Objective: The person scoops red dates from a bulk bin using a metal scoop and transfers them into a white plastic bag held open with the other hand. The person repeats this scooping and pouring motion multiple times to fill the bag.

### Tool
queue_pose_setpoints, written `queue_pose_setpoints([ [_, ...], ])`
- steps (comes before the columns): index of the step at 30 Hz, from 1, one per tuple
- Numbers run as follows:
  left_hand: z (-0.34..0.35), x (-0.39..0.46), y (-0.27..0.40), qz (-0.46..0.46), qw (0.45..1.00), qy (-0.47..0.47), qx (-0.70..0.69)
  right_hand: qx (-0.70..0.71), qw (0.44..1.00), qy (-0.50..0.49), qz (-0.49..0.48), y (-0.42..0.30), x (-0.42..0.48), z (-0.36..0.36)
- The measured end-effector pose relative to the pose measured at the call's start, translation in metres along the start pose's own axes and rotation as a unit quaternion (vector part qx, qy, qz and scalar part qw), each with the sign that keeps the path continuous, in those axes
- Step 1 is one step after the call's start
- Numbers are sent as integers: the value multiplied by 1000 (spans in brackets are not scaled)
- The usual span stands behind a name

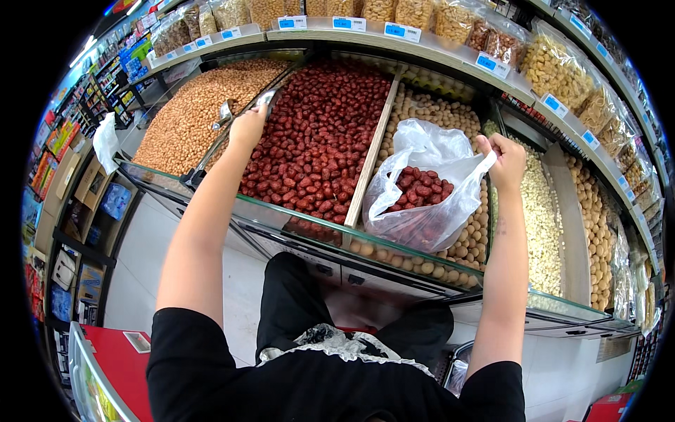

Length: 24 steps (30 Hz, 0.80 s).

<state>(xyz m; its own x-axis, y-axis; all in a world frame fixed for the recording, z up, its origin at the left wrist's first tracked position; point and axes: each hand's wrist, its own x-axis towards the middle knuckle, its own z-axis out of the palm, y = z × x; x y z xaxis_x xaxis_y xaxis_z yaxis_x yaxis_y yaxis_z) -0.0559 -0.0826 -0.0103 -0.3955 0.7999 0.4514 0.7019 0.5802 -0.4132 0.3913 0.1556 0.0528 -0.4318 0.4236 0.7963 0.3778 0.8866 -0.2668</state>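
My left hand point(249, 125) is closed on the handle of a metal scoop point(266, 97) at the upper left edge of the red dates point(321, 132). My right hand point(503, 158) pinches the rim of a clear plastic bag point(422, 221). Red dates point(419, 189) lie inside that bag, which rests over the bin of round tan dried goods point(469, 242), likely dried longans. Another metal scoop point(225, 113) lies on the peanuts point(205, 105) in the bin to the left.
A wooden divider point(374, 147) separates the date bin from its right neighbour. Glass edging point(316, 224) runs along the front of the bins. A shelf of bagged dry goods point(369, 31) curves above. Farther right is a bin of pale kernels point(535, 221).
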Motion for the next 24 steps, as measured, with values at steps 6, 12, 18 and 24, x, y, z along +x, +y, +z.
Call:
queue_pose_setpoints([
  [6, -3, -13, 28, 71, 997, -27, 4, -2, 1000, -8, 2, -5, 0, 0],
  [12, -31, -26, 50, 121, 986, -60, -99, 7, 1000, -7, -4, -4, 0, 2],
  [18, -61, -30, 54, 73, 991, -12, -116, 6, 1000, -10, 3, -1, 0, 2],
  [24, -34, -48, 2, -21, 998, 49, 35, 0, 1000, -11, -11, -1, -1, 4],
])
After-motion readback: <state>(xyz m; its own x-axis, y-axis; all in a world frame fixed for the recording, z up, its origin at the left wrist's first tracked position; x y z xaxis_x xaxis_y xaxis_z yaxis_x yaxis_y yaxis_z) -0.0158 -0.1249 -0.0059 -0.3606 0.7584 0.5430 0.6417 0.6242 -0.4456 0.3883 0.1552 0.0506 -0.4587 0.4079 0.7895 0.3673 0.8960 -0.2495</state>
